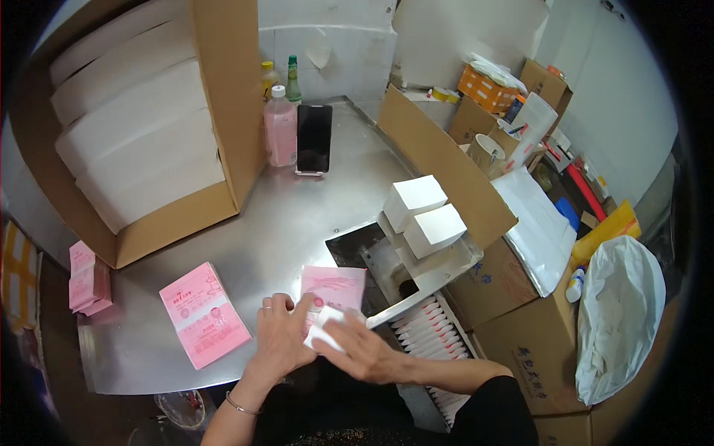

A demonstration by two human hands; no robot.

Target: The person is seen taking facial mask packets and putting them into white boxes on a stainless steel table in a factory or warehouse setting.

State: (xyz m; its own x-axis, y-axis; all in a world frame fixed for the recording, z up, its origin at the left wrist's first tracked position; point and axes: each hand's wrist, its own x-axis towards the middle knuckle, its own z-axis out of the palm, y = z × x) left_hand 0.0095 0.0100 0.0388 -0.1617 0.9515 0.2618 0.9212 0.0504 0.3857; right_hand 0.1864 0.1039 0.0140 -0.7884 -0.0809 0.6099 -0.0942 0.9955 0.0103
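Observation:
A pink printed plastic bag (336, 281) lies at the metal table's front edge. My left hand (285, 332) is at the bag's left side, with its fingers closed on the edge. A folded stack of white tissues (323, 331) sits at the bag's near end. My right hand (363, 348), slightly blurred, closes on that stack from the right. The bag's near end is partly hidden by my hands. To the left lies a pile of flat pink bags (205, 315) with a white band across the print.
A large cardboard box (171, 227) of white tissue stacks stands at left. Two white tissue blocks (435, 229) sit beside a table cutout (364, 256). A phone (314, 139) leans by a pink bottle (280, 128). Filled packs (428, 327) line a carton at lower right.

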